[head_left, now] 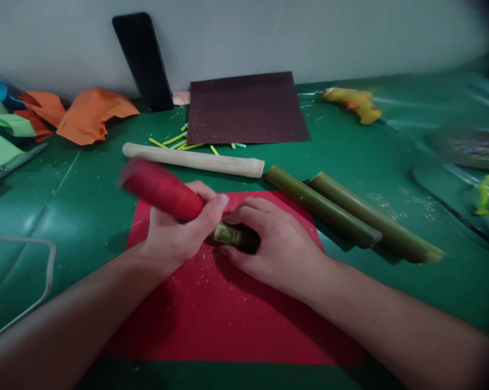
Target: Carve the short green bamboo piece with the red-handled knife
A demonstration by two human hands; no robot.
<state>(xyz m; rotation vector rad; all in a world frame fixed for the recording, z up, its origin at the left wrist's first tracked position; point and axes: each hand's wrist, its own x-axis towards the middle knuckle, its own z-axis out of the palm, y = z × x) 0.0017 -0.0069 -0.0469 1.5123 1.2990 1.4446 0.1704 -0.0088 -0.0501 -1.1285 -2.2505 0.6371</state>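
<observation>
In my left hand (pixel 183 227) is a tool with a thick red handle (pixel 163 189), slanting up to the left and slightly blurred. Its working end is hidden behind my fingers. My right hand (pixel 272 244) grips a short dark green bamboo piece (pixel 228 235) from its right end. Pale marks show on the bamboo's surface between the two hands. Both hands are over a red sheet (pixel 228 319) sprinkled with fine pale shavings.
Two green bamboo lengths (pixel 326 208) lie to the right, and a peeled pale stick (pixel 195 161) lies behind the hands. Farther back are a dark brown sheet (pixel 244 108), an upright phone (pixel 142 59), a yellow glue gun (pixel 354 103) and crumpled orange paper (pixel 96 116).
</observation>
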